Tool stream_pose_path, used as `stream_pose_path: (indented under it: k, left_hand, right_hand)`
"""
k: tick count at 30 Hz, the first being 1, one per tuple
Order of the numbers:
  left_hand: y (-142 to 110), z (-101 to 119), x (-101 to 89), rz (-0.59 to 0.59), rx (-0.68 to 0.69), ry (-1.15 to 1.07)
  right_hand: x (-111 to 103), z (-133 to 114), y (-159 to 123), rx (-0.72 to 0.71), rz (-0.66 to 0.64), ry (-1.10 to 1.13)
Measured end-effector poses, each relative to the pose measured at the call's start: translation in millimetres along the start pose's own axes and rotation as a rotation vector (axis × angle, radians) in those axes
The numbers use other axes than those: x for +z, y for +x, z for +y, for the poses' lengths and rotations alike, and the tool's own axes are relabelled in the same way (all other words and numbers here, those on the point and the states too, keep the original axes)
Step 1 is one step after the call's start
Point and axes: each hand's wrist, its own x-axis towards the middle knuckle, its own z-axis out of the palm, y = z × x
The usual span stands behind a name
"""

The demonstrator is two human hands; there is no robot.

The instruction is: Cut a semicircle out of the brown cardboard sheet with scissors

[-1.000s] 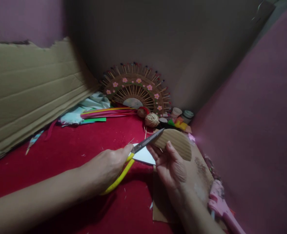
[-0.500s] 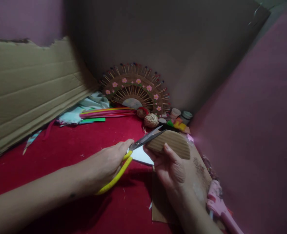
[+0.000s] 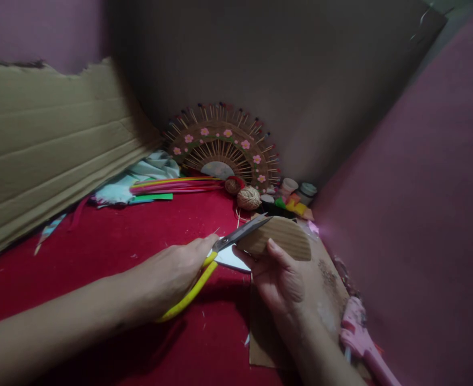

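Yellow-handled scissors (image 3: 198, 287) are gripped in my left hand (image 3: 182, 262), its fingers closed around the handles. Their dark blades point up and right and lie against the upper left edge of a rounded piece of corrugated cardboard (image 3: 287, 238). My right hand (image 3: 280, 276) pinches that cardboard piece from below, thumb on the near face and the other fingers behind it. Under the scissors a white sheet with a dark edge (image 3: 232, 259) lies on the red cloth (image 3: 140, 225); part of it is hidden by my hands.
A half-round fan of sticks with pink flowers (image 3: 226, 140) stands at the back. Before it lie a ball of twine (image 3: 249, 198) and coloured strips (image 3: 180, 186). A pink glue gun (image 3: 359, 332) rests at the right on a cardboard sheet (image 3: 327, 305). Cardboard (image 3: 51, 139) lines the left wall.
The scissor blades have come together at the cardboard's upper left edge. My right hand and the cardboard piece have barely shifted.
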Motion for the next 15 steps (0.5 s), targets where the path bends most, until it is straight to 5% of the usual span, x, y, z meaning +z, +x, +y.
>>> stream_pose_path:
  k: [4, 10, 15]
  left_hand:
    - [0.1, 2.5, -3.3, -0.079, -0.004, 0.009]
    - [-0.9, -3.3, -1.8, -0.006, 0.032, -0.001]
    - [1.3, -0.7, -7.1, -0.089, -0.060, -0.004]
  right_hand:
    - [1.4, -0.1, -0.6, -0.003, 0.005, -0.002]
    - [2.4, -0.5, -0.1, 0.010, 0.007, 0.029]
    - [-0.4, 0.7, 2.5, -0.010, 0.021, 0.024]
